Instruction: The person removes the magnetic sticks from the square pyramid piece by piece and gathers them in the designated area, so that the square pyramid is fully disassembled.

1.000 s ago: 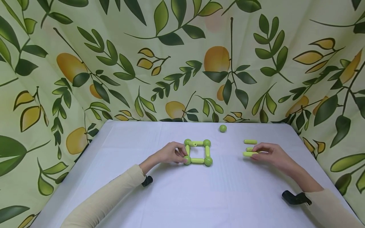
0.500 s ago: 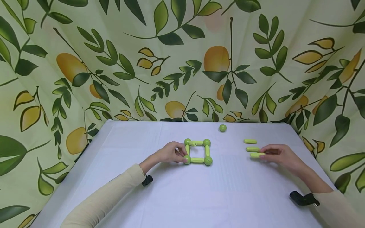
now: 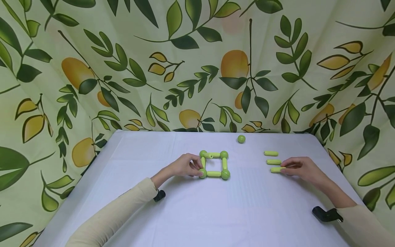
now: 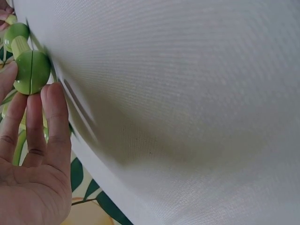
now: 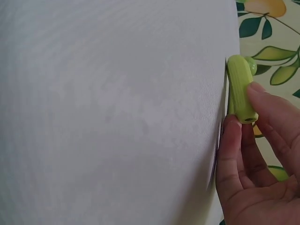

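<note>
While left fingers (image 3: 195, 166) pinch the square's corner ball (image 3: 202, 173), right fingers (image 3: 288, 168) pinch a rod (image 3: 276, 169).

Flat green square frame (image 3: 213, 164), 3 rods (image 3: 273, 161)

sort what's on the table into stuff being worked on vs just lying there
In use:
- green square frame, left hand holding its near-left corner ball
- nearest stick, pinched by right hand

Lying about:
- two spare sticks
- loose ball
</note>
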The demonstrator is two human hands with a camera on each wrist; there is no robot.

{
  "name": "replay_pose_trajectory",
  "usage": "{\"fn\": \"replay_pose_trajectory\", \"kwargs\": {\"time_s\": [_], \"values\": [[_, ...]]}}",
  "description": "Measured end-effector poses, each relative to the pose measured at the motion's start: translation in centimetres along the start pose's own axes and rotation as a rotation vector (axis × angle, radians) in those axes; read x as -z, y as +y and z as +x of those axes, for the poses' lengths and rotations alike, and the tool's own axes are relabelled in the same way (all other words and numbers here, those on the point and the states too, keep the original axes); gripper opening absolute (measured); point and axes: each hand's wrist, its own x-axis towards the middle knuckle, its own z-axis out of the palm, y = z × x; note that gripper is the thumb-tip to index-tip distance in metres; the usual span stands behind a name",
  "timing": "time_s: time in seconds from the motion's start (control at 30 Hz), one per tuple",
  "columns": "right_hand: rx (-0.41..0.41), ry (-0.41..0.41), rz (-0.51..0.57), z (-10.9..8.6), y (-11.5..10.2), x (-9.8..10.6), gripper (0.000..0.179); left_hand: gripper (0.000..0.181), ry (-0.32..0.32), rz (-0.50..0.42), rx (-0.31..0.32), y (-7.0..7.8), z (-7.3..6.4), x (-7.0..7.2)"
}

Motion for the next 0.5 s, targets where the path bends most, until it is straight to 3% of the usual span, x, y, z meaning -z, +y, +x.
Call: {"fn": "replay_pose_trajectory", "kwargs": {"time_s": [0.5], "values": [[-0.031, -0.013, -0.035, 0.6, -0.49, -0.56, 0.024, 0.017, 0.001, 0.012, 0.005, 0.05, 0.11, -0.05]]}}
